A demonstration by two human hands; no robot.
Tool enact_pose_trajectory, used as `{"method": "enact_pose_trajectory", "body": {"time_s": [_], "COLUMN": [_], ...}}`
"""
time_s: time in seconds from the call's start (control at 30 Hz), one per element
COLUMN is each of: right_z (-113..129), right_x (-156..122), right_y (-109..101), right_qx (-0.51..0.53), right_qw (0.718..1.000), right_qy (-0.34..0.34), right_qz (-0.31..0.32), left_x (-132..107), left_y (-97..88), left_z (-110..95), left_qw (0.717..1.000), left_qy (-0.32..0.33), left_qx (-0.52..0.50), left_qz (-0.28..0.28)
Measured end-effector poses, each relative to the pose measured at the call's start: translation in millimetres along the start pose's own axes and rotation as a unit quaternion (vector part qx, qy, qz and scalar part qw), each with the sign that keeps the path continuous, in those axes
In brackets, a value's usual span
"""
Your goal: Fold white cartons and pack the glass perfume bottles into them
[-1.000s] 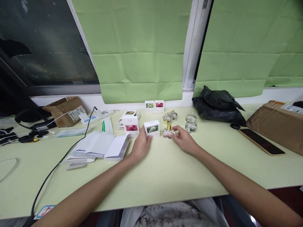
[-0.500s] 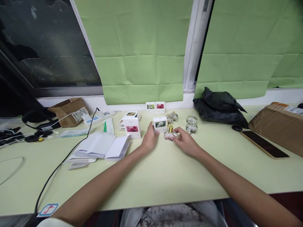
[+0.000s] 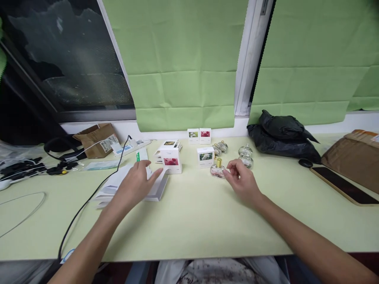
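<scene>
My left hand [image 3: 137, 181], thumb spread away from the fingers, is over a stack of white folded papers or flattened cartons [image 3: 158, 190]. Whether it touches them I cannot tell. A white box with a pink flower picture [image 3: 171, 161] stands just right of its thumb. My right hand [image 3: 241, 179] is loosely curled, thumb and fingers apart, at the right side of a gold-capped glass perfume bottle [image 3: 217, 170]; contact is unclear. Behind this bottle stands a white box with a white flower picture [image 3: 205, 157].
Two small boxes [image 3: 199, 135] stand by the wall. Several more glass bottles [image 3: 245, 152] sit behind my right hand. Black plastic bags [image 3: 281, 136], a phone [image 3: 340, 183] and a brown parcel [image 3: 353, 157] lie right. A black cable [image 3: 99, 177] crosses the table's left side.
My left hand has left the white-flower box and moved left over the white papers. My right hand has loosened at the perfume bottle, which stays put. The view has shifted slightly left.
</scene>
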State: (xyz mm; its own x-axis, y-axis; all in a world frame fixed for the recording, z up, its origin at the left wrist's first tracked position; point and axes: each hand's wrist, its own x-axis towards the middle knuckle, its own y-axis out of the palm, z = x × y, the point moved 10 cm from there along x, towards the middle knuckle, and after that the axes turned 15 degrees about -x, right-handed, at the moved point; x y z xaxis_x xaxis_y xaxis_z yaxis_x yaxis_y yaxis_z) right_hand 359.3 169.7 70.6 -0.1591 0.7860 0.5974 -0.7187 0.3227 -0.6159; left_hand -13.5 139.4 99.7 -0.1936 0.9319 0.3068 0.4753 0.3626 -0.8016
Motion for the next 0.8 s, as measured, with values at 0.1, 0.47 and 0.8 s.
{"method": "enact_pose_trajectory", "body": {"time_s": [0.1, 0.47, 0.8], "right_z": [19, 29, 32], "right_x": [-10, -22, -21], "right_y": [14, 40, 43], "right_qx": [0.011, 0.009, 0.008], "right_qw": [0.998, 0.986, 0.983], "right_qy": [-0.047, -0.068, -0.055], "right_qz": [0.048, 0.149, 0.175], "left_x": [-15, 18, 55], "left_y": [20.5, 15.2, 44.0], "left_z": [4, -41, -62], "left_qw": [0.997, 0.994, 0.992], "left_qy": [0.031, 0.05, 0.068], "left_qx": [0.069, 0.011, -0.025], "left_qz": [0.025, -0.095, -0.101]}}
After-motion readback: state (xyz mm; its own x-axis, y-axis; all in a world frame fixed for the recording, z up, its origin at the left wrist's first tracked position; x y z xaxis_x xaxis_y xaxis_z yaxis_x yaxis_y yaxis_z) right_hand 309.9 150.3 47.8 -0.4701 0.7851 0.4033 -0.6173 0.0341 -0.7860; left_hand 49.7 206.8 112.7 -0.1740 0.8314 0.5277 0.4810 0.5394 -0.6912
